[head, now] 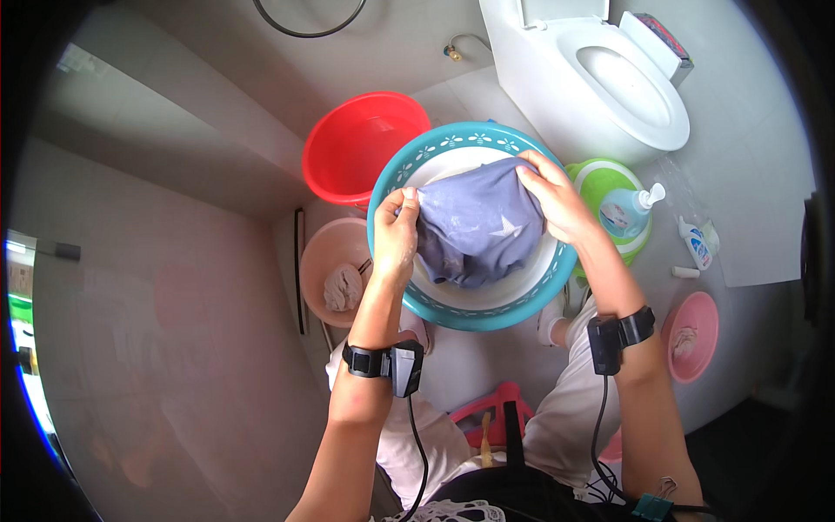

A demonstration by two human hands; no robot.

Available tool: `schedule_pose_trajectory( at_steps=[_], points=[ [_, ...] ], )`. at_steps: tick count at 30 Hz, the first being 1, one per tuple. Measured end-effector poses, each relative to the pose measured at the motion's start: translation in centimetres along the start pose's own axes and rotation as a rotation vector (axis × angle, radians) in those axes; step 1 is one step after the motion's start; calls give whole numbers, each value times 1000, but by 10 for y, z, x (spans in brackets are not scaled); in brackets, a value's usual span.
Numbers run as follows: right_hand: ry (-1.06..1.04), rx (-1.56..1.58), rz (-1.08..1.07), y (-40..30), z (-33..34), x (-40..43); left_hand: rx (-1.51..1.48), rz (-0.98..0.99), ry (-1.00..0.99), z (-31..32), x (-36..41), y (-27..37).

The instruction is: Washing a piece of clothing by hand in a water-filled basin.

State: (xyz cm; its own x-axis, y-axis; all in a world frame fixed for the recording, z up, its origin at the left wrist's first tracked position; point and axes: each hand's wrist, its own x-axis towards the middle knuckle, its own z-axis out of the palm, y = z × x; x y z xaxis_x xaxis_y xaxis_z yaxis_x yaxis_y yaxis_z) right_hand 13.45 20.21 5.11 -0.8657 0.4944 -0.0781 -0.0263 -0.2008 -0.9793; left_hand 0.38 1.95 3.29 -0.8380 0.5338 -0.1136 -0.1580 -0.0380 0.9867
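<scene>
A wet blue-purple cloth with a pale star on it is stretched between my two hands. My left hand pinches its left upper edge between thumb and fingers. At the upper right corner, my right hand grips the fabric the same way. Below the cloth is a large teal basin with a white inside and a cut-out pattern around its rim. The lower part of the cloth hangs into or over the basin; whether it touches the bottom is hidden.
Beyond the basin stand a red basin and a white toilet. A peach basin holds a white cloth. On a green-and-white lid rests a blue pump bottle. A white bottle and a pink basin are rightward.
</scene>
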Motion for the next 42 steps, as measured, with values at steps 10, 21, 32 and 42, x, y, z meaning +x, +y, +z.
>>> schedule_pose_trajectory(
  at_steps=[10, 21, 32, 42],
  points=[
    [-184, -539, -752, 25, 101, -39, -1253, -174, -678, 11, 2, -121],
    [287, -686, -599, 60, 61, 10, -352, -768, -30, 71, -29, -29],
    [330, -788, -399, 64, 53, 9, -553, -772, -54, 76, -30, -46],
    [319, -710, -323, 70, 51, 10, -514, -783, 13, 72, -40, -26]
  ],
)
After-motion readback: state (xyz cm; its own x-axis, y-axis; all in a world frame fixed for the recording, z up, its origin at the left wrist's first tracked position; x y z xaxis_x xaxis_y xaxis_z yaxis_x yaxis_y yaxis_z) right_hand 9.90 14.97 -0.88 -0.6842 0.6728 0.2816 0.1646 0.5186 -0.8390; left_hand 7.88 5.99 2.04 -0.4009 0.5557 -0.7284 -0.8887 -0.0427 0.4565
